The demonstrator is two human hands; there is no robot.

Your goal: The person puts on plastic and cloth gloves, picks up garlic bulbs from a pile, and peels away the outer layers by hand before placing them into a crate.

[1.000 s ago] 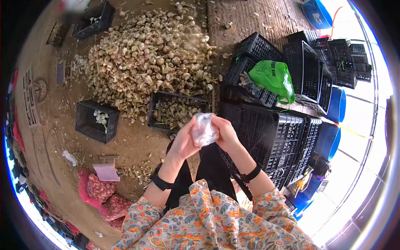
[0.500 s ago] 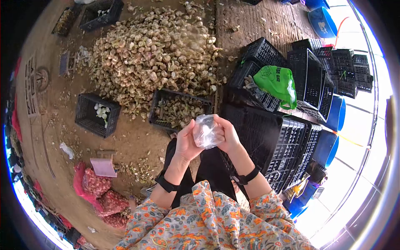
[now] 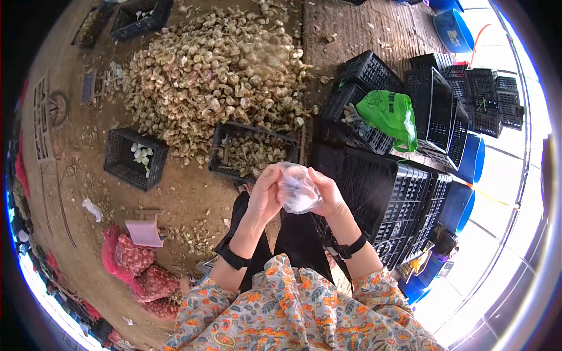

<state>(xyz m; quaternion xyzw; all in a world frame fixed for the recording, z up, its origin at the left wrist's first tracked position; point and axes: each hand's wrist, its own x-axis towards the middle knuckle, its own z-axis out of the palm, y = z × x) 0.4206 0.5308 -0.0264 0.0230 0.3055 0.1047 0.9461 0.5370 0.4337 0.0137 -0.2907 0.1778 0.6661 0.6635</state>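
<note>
A crumpled piece of clear plastic, like a thin bag point(image 3: 300, 196), is held up in front of my body. My left hand point(image 3: 264, 196) pinches its left side between thumb and fingers. On the other side, my right hand point(image 3: 331, 198) grips the plastic, with some fingers showing through or behind it. Just beyond my hands lies a black crate point(image 3: 218, 171) with garlic bulbs and trimmings inside. Dark wristbands sit on both wrists.
A large heap of garlic point(image 3: 216, 82) covers the floor ahead. Left of it stands a black crate point(image 3: 126, 167) with a few white bulbs. A pink stool point(image 3: 143, 233) is near red net sacks point(image 3: 158, 284). Stacked black crates point(image 3: 404, 205) and a green bag point(image 3: 383, 111) are on the right.
Both hands have shifted slightly right and down with the plastic. The plastic now looks more pulled over and bunched between the fingers.
</note>
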